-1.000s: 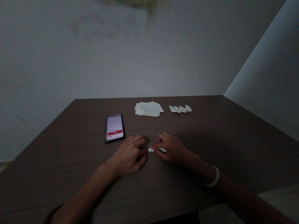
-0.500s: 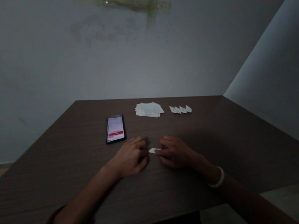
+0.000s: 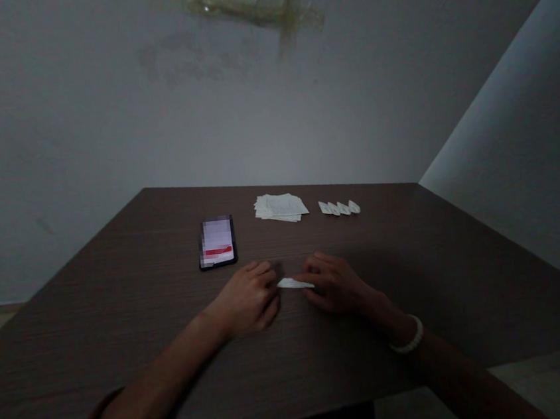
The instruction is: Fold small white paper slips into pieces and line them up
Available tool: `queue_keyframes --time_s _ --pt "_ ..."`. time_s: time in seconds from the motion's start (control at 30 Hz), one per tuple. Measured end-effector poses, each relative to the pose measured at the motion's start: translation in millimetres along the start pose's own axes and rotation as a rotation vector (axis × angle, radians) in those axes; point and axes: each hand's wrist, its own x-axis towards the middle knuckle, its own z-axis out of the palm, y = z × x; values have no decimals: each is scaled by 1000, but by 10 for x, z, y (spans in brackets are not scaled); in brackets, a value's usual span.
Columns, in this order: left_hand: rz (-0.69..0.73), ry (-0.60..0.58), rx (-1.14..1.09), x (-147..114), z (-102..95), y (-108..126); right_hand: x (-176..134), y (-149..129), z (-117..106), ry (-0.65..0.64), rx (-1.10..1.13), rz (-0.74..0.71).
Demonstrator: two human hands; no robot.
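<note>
Dim tabletop — right hand hiding part of paper slip.

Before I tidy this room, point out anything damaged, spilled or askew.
The wall stands out: shiny, yellowish tape-like strips cross its upper part, with a discoloured patch below. On the table, the white paper stack is uneven, edges jutting out. I see no spill.
</note>
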Motion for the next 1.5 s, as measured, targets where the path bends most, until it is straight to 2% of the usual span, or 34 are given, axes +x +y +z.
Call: queue_keyframes --time_s 0.1,0.23,0.67,1.07,1.5 --pt "-5 24 23 -5 32 11 -2 46 33 26 10 78" --pt "-80 60 -27 -4 60 6 -2 69 82 74 82 160" --pt "-342 145 -220 59 132 -24 42 7 122 168 254 250" --pt "-298 169 -291 70 127 10 106 9 189 277 290 331" --pt "-338 201 -435 85 137 -5 105 -15 143 361 250 314"
